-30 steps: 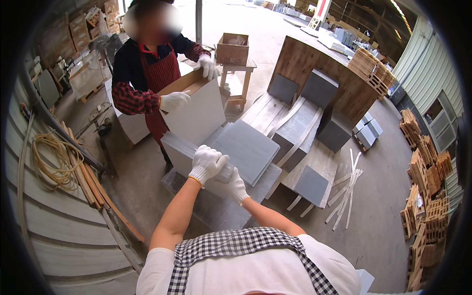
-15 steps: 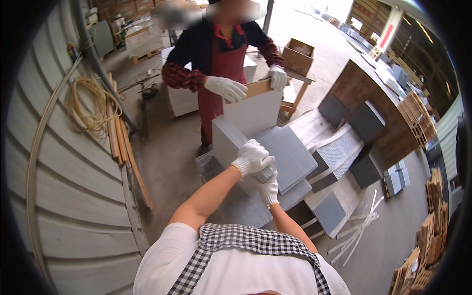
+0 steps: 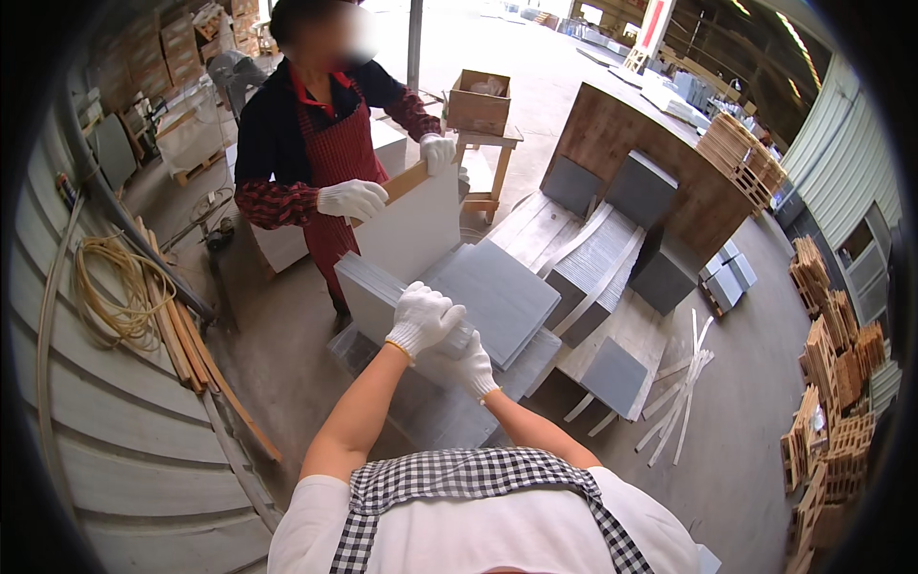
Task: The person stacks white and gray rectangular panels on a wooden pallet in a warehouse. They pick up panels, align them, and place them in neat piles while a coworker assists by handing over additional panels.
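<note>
My left hand point(image 3: 422, 318), in a white knit glove, is closed over the top edge of several grey tiles point(image 3: 367, 283) standing upright together. Lower down, my right hand point(image 3: 471, 368), gloved too, grips the near end of the same tiles; its fingers are partly hidden behind them. Just right of them, more grey tiles point(image 3: 502, 297) lie flat in a pile. Both sets rest over a grey surface point(image 3: 421, 407). Across from me a co-worker in a red apron point(image 3: 330, 143) has both gloved hands on the top edge of an upright white panel point(image 3: 416, 225) with a brown strip.
Strapped tiles point(image 3: 598, 273) stand on a pallet at right, against a brown board point(image 3: 650, 158). White strips point(image 3: 679, 392) lie on the floor. Wooden pallets point(image 3: 832, 383) line the far right. A coiled hose point(image 3: 120, 297) and planks lean on the left wall. A carton point(image 3: 480, 100) sits on a stand.
My view has turned to the right, so the scene sits farther left. Both my hands stay on the upright tiles. The co-worker still holds the panel's top edge.
</note>
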`<state>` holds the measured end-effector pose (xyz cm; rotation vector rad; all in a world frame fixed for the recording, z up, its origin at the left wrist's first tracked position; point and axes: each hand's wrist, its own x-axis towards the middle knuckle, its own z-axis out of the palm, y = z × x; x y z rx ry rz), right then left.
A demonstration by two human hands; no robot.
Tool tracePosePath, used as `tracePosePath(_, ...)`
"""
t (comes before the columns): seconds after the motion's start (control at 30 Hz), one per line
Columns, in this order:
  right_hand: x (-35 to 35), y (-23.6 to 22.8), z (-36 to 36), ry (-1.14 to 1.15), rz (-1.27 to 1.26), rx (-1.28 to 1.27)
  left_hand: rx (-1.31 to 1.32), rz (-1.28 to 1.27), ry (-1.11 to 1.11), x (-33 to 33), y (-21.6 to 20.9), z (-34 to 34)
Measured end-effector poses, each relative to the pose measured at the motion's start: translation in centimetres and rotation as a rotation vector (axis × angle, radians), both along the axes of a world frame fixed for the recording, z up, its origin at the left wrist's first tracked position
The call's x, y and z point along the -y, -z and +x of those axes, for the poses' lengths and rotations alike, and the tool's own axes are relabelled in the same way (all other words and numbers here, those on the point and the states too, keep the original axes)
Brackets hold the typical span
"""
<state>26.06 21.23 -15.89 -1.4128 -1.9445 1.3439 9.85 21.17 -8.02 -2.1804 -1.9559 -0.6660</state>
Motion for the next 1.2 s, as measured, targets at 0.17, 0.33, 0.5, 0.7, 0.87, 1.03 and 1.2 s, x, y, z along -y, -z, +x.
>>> tracePosePath(0.17, 0.3, -0.5, -0.2, -0.017, -0.003, -0.002, -0.016, -0.001, -0.001, 0.1, 0.1, -0.1)
tracePosePath(0.33, 0.1, 0.2, 0.0, -0.01, 0.004, 0.005, -0.017, 0.039, -0.008, 0.1, 0.2, -0.1)
tracePosePath(0.5, 0.5, -1.1, 0.2, 0.0, -0.032, -0.043, 0.006, 0.062, 0.015, 0.1, 0.1, 0.1)
tracePosePath(0.7, 0.8, -2.3, 0.3, 0.008, -0.058, -0.06, -0.008, 0.057, 0.022, 0.1, 0.5, -0.2)
tracePosePath(0.87, 0.9, -2.6, 0.7, 0.007, -0.055, -0.089, 0.01, 0.096, 0.028, 0.0, 0.2, 0.1)
tracePosePath(1.03, 0.7, -2.1, 0.6, 0.012, -0.044, -0.068, 0.015, 0.099, 0.03, 0.0, 0.2, 0.1)
tracePosePath(1.2, 0.8, -2.6, 0.8, 0.009, -0.038, -0.066, 0.01, 0.1, 0.026, 0.0, 0.4, 0.0)
